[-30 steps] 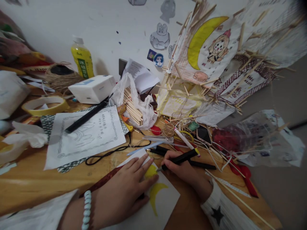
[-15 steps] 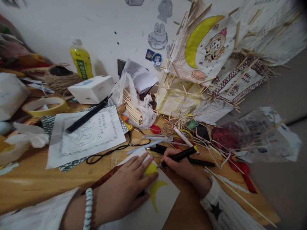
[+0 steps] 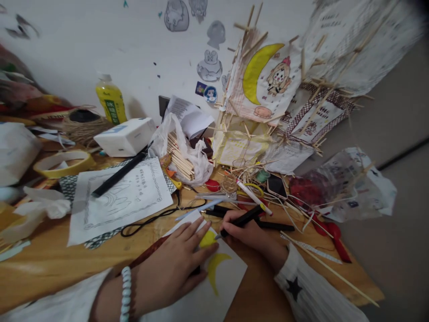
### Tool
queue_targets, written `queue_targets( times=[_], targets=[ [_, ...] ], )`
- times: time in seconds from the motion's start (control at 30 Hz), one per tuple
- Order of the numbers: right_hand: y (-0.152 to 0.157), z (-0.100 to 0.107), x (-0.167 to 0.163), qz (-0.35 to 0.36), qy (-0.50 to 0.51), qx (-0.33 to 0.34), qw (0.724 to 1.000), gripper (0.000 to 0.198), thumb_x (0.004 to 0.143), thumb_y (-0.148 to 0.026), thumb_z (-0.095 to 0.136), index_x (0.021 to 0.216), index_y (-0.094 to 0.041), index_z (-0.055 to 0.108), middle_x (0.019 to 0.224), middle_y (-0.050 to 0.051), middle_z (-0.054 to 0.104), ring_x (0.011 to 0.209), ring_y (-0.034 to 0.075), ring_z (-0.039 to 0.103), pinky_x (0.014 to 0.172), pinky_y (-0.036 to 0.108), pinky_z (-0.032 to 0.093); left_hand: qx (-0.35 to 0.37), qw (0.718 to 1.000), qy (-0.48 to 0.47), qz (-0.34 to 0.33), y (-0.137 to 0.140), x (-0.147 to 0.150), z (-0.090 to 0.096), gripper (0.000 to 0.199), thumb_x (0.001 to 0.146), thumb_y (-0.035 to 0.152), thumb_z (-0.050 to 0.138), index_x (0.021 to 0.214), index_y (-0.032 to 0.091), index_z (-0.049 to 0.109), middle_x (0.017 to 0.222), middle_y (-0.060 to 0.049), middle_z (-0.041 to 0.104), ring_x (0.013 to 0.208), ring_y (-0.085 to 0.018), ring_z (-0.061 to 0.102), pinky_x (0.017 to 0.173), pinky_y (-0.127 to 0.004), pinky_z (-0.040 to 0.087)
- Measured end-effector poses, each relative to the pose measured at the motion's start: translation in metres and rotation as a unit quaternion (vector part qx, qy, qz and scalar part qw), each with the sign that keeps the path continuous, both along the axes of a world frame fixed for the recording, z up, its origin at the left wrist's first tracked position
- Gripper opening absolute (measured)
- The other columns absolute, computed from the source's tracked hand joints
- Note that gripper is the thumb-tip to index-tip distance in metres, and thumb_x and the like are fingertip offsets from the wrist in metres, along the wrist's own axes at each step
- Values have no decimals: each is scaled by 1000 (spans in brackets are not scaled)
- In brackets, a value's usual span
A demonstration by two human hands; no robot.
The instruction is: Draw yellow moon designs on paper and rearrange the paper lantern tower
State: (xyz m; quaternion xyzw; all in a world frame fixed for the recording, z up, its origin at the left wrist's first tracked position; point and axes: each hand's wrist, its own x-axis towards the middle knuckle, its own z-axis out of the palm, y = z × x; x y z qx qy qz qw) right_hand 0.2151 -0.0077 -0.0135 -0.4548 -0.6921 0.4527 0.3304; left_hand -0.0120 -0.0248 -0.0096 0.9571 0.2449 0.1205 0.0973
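On the wooden table lies a white sheet of paper [image 3: 231, 273] bearing a yellow crescent [image 3: 214, 270] and a rounded yellow patch [image 3: 207, 239]. My left hand [image 3: 170, 259] lies over the paper, fingers spread and stretched out, partly covering the yellow patch. Something dark shows beneath its thumb, mostly hidden. In my right hand [image 3: 243, 230] is a black marker [image 3: 244, 219] with a yellow end, pinched between the fingers. Its tip meets the paper at the right edge of the yellow patch. Other black pens [image 3: 276, 226] lie just behind my right hand.
Left of my hands is a drawn sheet [image 3: 150, 197] with a black stick-like item [image 3: 117, 176] on it. Behind stand a white box [image 3: 125, 136], a bag of wooden sticks [image 3: 181, 161] and a yellow drink bottle [image 3: 110, 100]. A stick-framed paper lantern [image 3: 264, 80] rises at back right.
The camera view has tilted slightly, so the surroundings sit lower and a little left. The marker stays at the yellow patch, and my left hand keeps its place on the paper.
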Motion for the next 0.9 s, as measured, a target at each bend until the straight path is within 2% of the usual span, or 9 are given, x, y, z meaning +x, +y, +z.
queue_targets(
  times=[0.23, 0.63, 0.8, 0.9],
  targets=[
    [0, 6, -5, -23, -1, 4, 1000, 18, 77, -26, 51, 61, -18, 52, 56, -3, 50, 46, 8, 47, 46, 20, 36, 4, 1000, 13, -5, 0, -3, 0, 53, 81, 26, 57, 132, 30, 44, 146, -14, 33, 132, -39, 30, 99, -58, 36],
    [2, 4, -5, -33, -10, 0, 999, 14, 77, -18, 50, 63, -18, 50, 49, -7, 48, 45, 7, 46, 48, 19, 37, 7, 999, 48, -3, 0, -1, 5, 47, 87, 32, 50, 133, 28, 43, 146, -15, 33, 133, -37, 28, 101, -57, 35],
    [3, -3, -7, -36, 15, -3, 999, 12, 76, -19, 51, 64, -18, 50, 48, -7, 49, 44, 8, 47, 46, 18, 37, 43, 999, -28, 5, 8, -5, 6, 45, 90, 38, 44, 133, 24, 43, 141, -12, 42, 128, -29, 41, 98, -45, 42],
    [3, -1, -7, -50, 33, -14, 998, 14, 76, -21, 50, 62, -19, 48, 44, -8, 46, 40, 7, 46, 43, 17, 34, 38, 990, -102, 88, 20, -10, 12, 33, 93, 37, 37, 114, 19, 55, 122, -12, 59, 109, -25, 56, 88, -37, 49]
  ],
)
